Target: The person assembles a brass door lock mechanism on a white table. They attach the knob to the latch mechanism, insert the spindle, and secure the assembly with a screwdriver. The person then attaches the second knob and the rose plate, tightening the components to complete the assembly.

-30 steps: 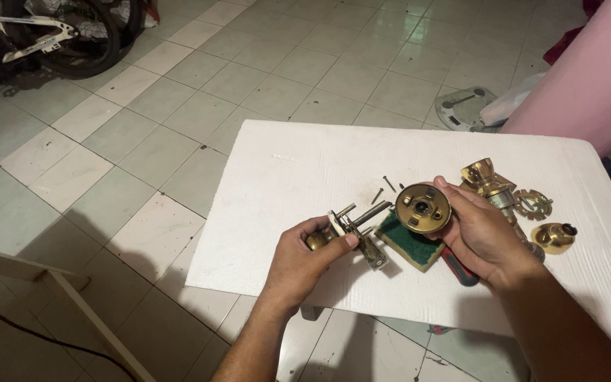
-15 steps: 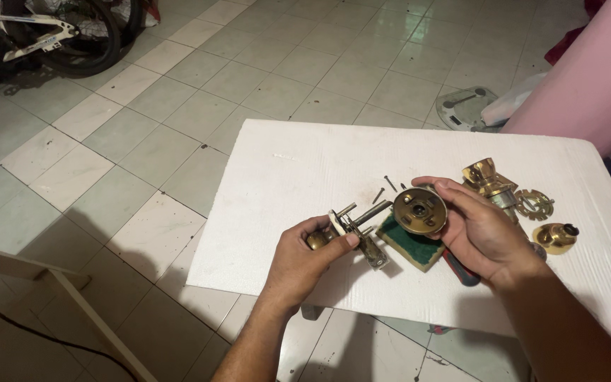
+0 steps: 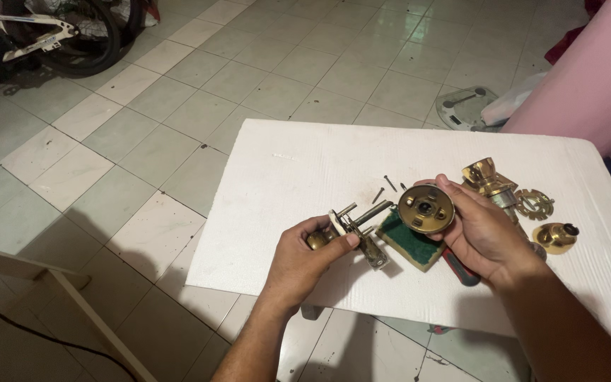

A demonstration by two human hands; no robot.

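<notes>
Left hand [image 3: 304, 256]: fingers curled tight around a brass door-knob piece with metal spindle rods [image 3: 351, 223]; thumb pressed on top near the plate end. Held just above the near part of the white table [image 3: 298, 170].
Spindle rods: point up and right toward the other hand, tips close to the round plate but apart from it.
Right hand [image 3: 486, 233]: fingers wrapped around the rim of a round brass cover plate [image 3: 426, 209], face turned toward the camera, centre hole and small screw holes visible.
Under the plate: green scouring sponge [image 3: 408, 240] flat on the table; red-handled tool [image 3: 461, 267] partly hidden beneath the right hand, type cannot be told.
Loose screws [image 3: 383, 187]: dark, lying on the table just left of the plate.
Right of the hand: brass knob [image 3: 486, 177] on its side, toothed brass ring [image 3: 534, 204], small brass collar [image 3: 556, 235], all resting on the table, near one another.
Surroundings: pale tiled floor [image 3: 178, 85]; bicycle wheel [image 3: 79, 42] top left; pink cloth [image 3: 588, 78] top right.
</notes>
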